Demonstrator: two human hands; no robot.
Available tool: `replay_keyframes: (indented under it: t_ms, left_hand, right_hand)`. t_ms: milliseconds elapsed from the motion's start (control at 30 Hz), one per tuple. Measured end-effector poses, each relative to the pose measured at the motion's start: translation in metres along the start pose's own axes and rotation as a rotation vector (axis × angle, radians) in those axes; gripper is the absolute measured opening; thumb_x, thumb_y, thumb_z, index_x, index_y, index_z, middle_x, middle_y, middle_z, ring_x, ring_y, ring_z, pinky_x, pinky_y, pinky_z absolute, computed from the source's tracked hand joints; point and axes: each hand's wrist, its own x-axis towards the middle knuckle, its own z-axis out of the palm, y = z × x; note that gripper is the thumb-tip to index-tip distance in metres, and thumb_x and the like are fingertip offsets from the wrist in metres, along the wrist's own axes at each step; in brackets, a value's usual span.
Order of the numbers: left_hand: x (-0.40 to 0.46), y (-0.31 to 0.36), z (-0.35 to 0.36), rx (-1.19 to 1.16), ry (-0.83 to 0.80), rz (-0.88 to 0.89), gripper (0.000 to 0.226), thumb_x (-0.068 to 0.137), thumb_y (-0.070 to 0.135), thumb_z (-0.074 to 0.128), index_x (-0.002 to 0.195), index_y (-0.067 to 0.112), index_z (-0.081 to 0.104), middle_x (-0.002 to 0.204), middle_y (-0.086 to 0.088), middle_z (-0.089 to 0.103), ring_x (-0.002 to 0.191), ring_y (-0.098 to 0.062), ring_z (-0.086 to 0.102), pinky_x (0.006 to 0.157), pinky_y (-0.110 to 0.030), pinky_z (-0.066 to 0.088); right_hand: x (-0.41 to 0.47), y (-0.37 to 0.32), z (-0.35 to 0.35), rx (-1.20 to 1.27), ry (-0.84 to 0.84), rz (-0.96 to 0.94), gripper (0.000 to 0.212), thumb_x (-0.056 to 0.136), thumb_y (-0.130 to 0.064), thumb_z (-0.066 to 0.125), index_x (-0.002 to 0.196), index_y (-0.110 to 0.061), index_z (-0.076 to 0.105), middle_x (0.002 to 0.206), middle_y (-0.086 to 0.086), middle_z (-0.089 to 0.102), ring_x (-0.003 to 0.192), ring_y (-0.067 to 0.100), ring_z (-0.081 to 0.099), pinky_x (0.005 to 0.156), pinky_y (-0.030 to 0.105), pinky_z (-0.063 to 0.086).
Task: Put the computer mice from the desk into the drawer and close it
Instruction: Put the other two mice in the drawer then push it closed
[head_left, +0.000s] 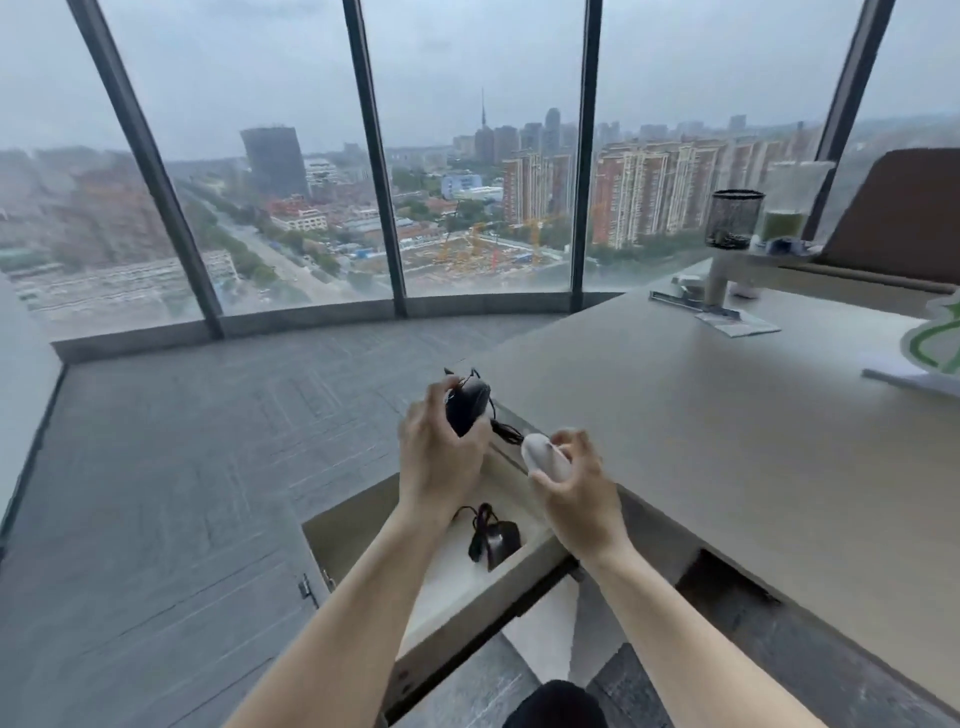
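My left hand grips a black wired mouse, whose cable trails toward the right. My right hand holds a white mouse. Both hands hover above the open drawer that is pulled out from under the left end of the pale desk. Inside the drawer lies another black mouse with its coiled cable, partly hidden between my forearms.
At the desk's far right stand a black mesh pen cup, a clear jar with green contents and a green-and-white sign. A brown chair back rises behind. Grey carpet floor spreads left toward the windows.
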Motion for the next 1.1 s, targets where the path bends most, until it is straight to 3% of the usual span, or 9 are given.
replay_keyframes:
  t_ms: [100,267,433,567,667,767,933,1100]
  left_hand:
    - [-0.002,-0.067,-0.010,0.161,-0.005,-0.184,0.052,0.085,0.032,0.058,0.134,0.027,0.045,0.125,-0.013,0.053,0.118,-0.032,0.044,0.094,-0.035,0.034]
    - [-0.006,-0.157,-0.011,0.391,-0.119,-0.484,0.057,0.086,0.038,0.050,0.141,0.028,0.037,0.134,-0.016,0.046,0.123,-0.035,0.039,0.102,-0.043,0.037]
    - [-0.014,-0.207,0.009,0.625,-0.359,-0.554,0.057,0.091,0.039,0.048,0.142,0.020,0.034,0.140,-0.019,0.039,0.127,-0.038,0.036,0.103,-0.043,0.036]
    - [-0.016,-0.222,0.028,0.761,-0.502,-0.585,0.050,0.089,0.031,0.054,0.132,0.013,0.039,0.137,-0.017,0.039,0.125,-0.037,0.040,0.095,-0.039,0.043]
    - [-0.021,-0.233,0.039,0.797,-0.599,-0.660,0.055,0.086,0.026,0.058,0.134,0.010,0.036,0.137,-0.017,0.038,0.123,-0.040,0.044,0.095,-0.041,0.048]
    - [-0.024,-0.240,0.042,0.748,-0.649,-0.727,0.071,0.081,0.037,0.067,0.137,0.011,0.032,0.138,-0.017,0.036,0.123,-0.040,0.047,0.096,-0.043,0.048]
    - [-0.018,-0.236,0.038,0.630,-0.563,-0.739,0.065,0.088,0.049,0.052,0.136,0.009,0.036,0.140,-0.017,0.039,0.126,-0.039,0.048,0.100,-0.044,0.043]
    - [-0.002,-0.207,0.013,0.530,-0.353,-0.497,0.049,0.093,0.040,0.040,0.135,0.014,0.045,0.136,-0.012,0.049,0.123,-0.035,0.051,0.096,-0.041,0.042]
  right_hand:
    - [0.002,0.017,0.051,-0.094,-0.132,0.127,0.041,0.079,-0.024,0.061,0.116,-0.025,0.045,0.114,0.008,0.054,0.103,0.027,0.055,0.085,0.042,0.048]
    - [0.010,0.043,0.115,-0.271,-0.341,0.237,0.051,0.084,-0.032,0.058,0.131,-0.023,0.042,0.123,0.011,0.051,0.103,0.027,0.053,0.084,0.036,0.046]
    - [0.023,0.063,0.163,-0.552,-0.523,0.292,0.052,0.082,-0.032,0.050,0.132,-0.019,0.040,0.125,0.016,0.052,0.107,0.035,0.056,0.078,0.038,0.049]
    - [0.029,0.073,0.188,-0.768,-0.643,0.322,0.049,0.084,-0.028,0.053,0.129,-0.019,0.037,0.132,0.017,0.048,0.112,0.036,0.055,0.075,0.038,0.046]
    - [0.027,0.082,0.199,-0.877,-0.685,0.333,0.054,0.084,-0.019,0.054,0.134,-0.019,0.034,0.134,0.018,0.045,0.112,0.035,0.056,0.078,0.039,0.049]
    - [0.021,0.090,0.204,-0.962,-0.738,0.338,0.059,0.085,-0.025,0.060,0.137,-0.020,0.032,0.138,0.018,0.042,0.111,0.037,0.057,0.073,0.042,0.050]
    - [0.019,0.087,0.199,-0.919,-0.718,0.279,0.044,0.093,-0.030,0.049,0.133,-0.019,0.037,0.135,0.015,0.045,0.115,0.037,0.054,0.080,0.045,0.051]
    - [0.008,0.066,0.171,-0.580,-0.481,0.041,0.030,0.094,-0.022,0.041,0.121,-0.017,0.054,0.120,0.007,0.060,0.101,0.027,0.060,0.077,0.037,0.052]
